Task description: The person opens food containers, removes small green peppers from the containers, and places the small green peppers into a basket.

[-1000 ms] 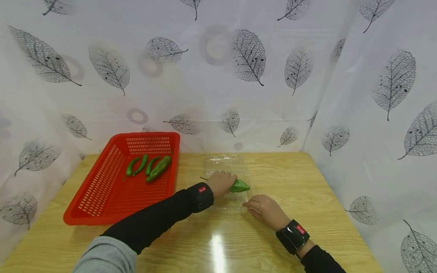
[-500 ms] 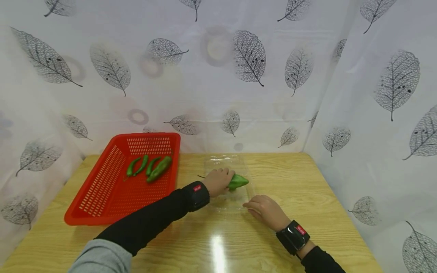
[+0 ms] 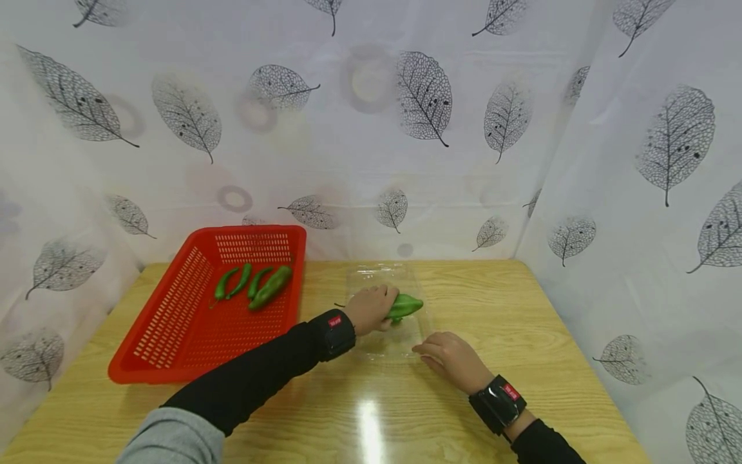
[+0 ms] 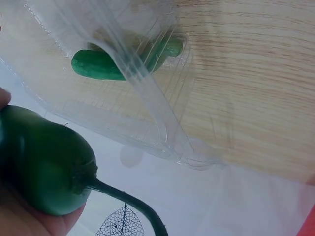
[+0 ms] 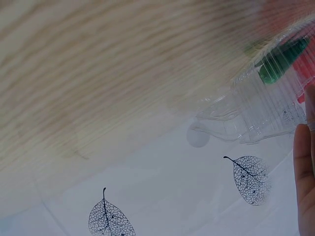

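Note:
My left hand (image 3: 371, 309) grips a large green pepper (image 4: 49, 160) with a long curved stem, over the clear plastic container (image 3: 371, 348). Its stem points left and its tapered end sticks out to the right in the head view. Inside the container a smaller green pepper (image 4: 101, 65) shows through the clear wall in the left wrist view. My right hand (image 3: 452, 357) holds the container's near right corner between thumb and fingers. In the right wrist view only part of that hand shows, right at the plastic edge.
To the left stands a red plastic basket (image 3: 139, 322), its right wall near the container. Several green peppers (image 3: 269, 288) lie in it. The wooden table (image 3: 493, 303) meets a leaf-patterned curtain (image 3: 452, 187) at the back and right.
My left hand has moved slightly up and left with the large pepper, then turned it a little. A bit of green now shows beneath it. The right hand stays at the corner.

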The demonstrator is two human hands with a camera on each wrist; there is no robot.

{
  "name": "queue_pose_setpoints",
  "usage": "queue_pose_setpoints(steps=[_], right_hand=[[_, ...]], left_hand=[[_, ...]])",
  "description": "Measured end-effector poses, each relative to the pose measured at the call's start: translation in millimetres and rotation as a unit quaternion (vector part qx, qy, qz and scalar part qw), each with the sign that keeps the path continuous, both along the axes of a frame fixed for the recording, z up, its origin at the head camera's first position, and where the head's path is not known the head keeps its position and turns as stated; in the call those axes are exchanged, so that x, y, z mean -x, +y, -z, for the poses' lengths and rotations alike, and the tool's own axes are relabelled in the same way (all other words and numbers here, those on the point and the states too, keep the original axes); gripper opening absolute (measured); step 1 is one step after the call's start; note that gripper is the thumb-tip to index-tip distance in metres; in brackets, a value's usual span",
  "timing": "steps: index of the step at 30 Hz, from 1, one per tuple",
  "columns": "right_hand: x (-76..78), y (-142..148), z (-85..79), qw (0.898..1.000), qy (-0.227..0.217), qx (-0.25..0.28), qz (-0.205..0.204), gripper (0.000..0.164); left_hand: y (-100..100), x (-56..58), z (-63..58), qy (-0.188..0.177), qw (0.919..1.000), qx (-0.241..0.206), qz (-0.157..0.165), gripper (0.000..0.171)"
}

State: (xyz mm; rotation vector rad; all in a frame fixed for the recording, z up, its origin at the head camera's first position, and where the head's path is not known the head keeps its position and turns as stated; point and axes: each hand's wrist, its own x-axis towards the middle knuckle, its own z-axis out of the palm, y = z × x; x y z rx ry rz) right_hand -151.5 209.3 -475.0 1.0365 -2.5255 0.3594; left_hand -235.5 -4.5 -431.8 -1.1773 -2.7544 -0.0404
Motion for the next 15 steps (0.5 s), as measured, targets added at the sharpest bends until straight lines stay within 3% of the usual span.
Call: queue_pose_setpoints(steps=[7, 15], right_hand=[[-0.5, 0.5, -0.2, 1.0, -0.008, 0.0, 0.005, 0.023], [0.0, 0.3, -0.1, 1.0, -0.007, -0.001, 0.004, 0.023]], left_hand=[[-1.5, -1.4, -3.0, -0.028, 0.9994, 0.011, -0.015, 0.048], [-17.1, 6.1, -7.6, -0.104, 0.9941, -0.021, -0.022, 0.048]])
